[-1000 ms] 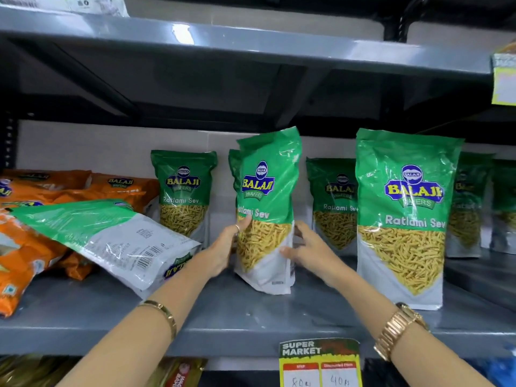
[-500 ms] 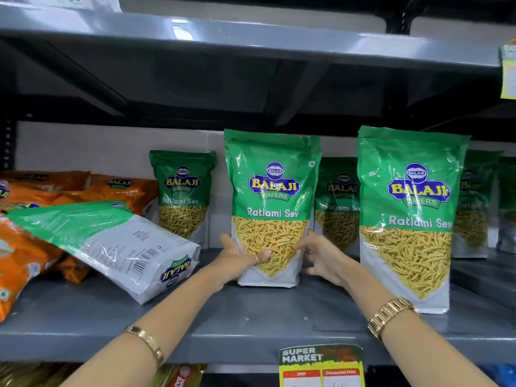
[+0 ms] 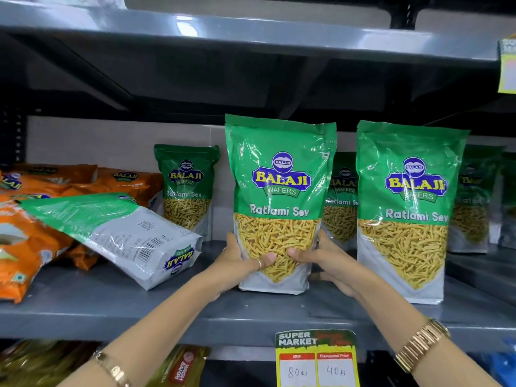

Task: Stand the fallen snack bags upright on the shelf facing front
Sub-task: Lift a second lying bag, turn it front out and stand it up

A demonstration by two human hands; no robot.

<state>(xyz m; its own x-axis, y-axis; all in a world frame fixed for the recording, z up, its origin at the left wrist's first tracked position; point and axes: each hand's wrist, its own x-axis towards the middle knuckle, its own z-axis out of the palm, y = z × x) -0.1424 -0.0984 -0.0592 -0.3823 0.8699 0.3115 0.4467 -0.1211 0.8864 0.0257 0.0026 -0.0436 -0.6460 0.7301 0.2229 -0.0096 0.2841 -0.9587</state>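
Observation:
A green Ratlami Sev bag point(image 3: 279, 188) stands upright on the grey shelf point(image 3: 111, 311), its front facing me. My left hand point(image 3: 240, 263) grips its lower left side and my right hand point(image 3: 324, 261) its lower right, thumbs on the front. To the left, another green bag point(image 3: 117, 233) lies fallen, back side up, leaning on orange bags point(image 3: 25, 241). At the right a second green bag point(image 3: 405, 208) stands upright near the front.
More green bags point(image 3: 187, 188) stand at the back of the shelf. Orange bags are piled at the far left. A price tag point(image 3: 317, 358) hangs on the shelf's front edge. The shelf above point(image 3: 251, 34) sits low overhead.
The held bag has turned from edge-on to front-facing and come forward on the shelf. Both hands have slid lower, thumbs now on its front.

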